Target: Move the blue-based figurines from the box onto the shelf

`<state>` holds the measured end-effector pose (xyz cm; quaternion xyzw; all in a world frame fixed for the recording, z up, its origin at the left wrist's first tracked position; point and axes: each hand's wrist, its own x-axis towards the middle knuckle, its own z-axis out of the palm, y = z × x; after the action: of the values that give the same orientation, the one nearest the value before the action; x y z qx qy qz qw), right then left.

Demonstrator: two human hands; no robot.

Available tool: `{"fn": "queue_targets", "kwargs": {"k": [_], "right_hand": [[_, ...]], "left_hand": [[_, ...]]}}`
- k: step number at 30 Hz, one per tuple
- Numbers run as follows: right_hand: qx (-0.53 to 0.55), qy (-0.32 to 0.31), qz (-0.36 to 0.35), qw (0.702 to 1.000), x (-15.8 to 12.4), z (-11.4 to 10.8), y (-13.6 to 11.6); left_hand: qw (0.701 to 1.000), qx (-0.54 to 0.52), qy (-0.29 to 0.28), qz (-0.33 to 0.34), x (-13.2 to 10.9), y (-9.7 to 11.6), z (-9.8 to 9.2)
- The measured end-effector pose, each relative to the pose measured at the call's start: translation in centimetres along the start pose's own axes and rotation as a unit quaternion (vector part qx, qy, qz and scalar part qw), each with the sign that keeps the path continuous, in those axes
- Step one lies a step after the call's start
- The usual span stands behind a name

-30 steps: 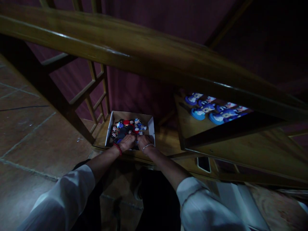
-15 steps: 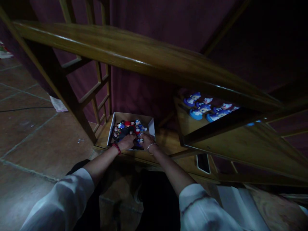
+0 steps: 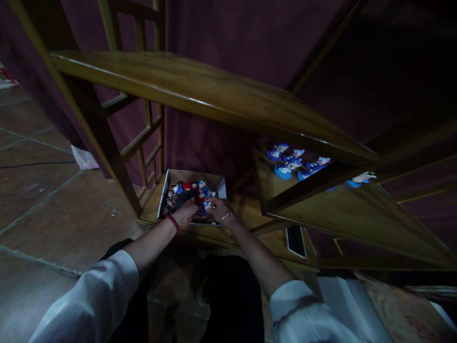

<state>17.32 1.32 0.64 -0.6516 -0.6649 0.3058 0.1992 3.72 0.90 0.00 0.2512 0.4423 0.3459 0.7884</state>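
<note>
A shallow cardboard box point(image 3: 164, 193) with white outer walls sits on the lower shelf. Several small figurines point(image 3: 188, 186) in red, blue and black lie jumbled inside it. Over the near side of the box, my left hand point(image 3: 188, 212) has its fingers curled; what they hold, if anything, is hidden in the dark. Close beside it, my right hand point(image 3: 220, 209) is closed on a small figurine with a blue base point(image 3: 207, 206) at the box's near right corner. A red bead bracelet point(image 3: 173, 223) circles my left wrist and a silvery bangle point(image 3: 227, 217) my right.
Blue-based figurines point(image 3: 287, 166) stand on a raised shelf to the right, with another figurine point(image 3: 361, 178) farther right. A thick wooden shelf board point(image 3: 200, 90) crosses above my hands. A phone point(image 3: 296, 241) lies on the lower shelf at right. Wooden lattice point(image 3: 137, 140) rises at left.
The view has shifted slightly, so the shelf boards and upper figurines sit farther left. The figurine at my right fingers shows more clearly. Both hands stay at the box.
</note>
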Motion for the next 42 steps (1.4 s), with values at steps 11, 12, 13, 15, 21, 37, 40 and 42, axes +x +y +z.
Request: {"fn": "queue_targets", "kwargs": {"k": [11,12,13,15,21,37,40,42], "right_hand": [[0.102,0.027,-0.012,0.994,-1.0,0.2,0.2],[0.106,0.03,-0.008,0.994,-1.2,0.1,0.0],[0.11,0.032,-0.004,0.993,-1.5,0.0,-0.2],[0.12,0.036,0.001,0.992,-2.1,-0.3,-0.7],[0.127,0.039,0.006,0.991,-3.7,-1.1,-1.7],[0.222,0.039,0.014,0.974,-7.4,-1.4,-1.9],[0.245,0.035,0.008,0.969,-8.2,-1.8,-2.2],[0.251,0.04,0.006,0.967,-8.7,-2.1,-2.4]], "left_hand": [[0.998,-0.046,0.012,0.031,-1.0,-0.1,0.3],[0.998,-0.051,0.008,0.031,-1.2,-0.1,0.3],[0.998,-0.058,0.006,0.034,-1.4,-0.1,0.3],[0.996,-0.074,0.005,0.041,-1.8,-0.1,0.5],[0.992,-0.105,0.019,0.064,-3.7,0.0,1.4],[0.989,-0.081,-0.024,0.124,-7.7,-1.8,2.8],[0.988,-0.078,-0.024,0.132,-8.4,-2.0,3.3],[0.988,-0.077,-0.021,0.131,-8.9,-2.1,3.6]]}}
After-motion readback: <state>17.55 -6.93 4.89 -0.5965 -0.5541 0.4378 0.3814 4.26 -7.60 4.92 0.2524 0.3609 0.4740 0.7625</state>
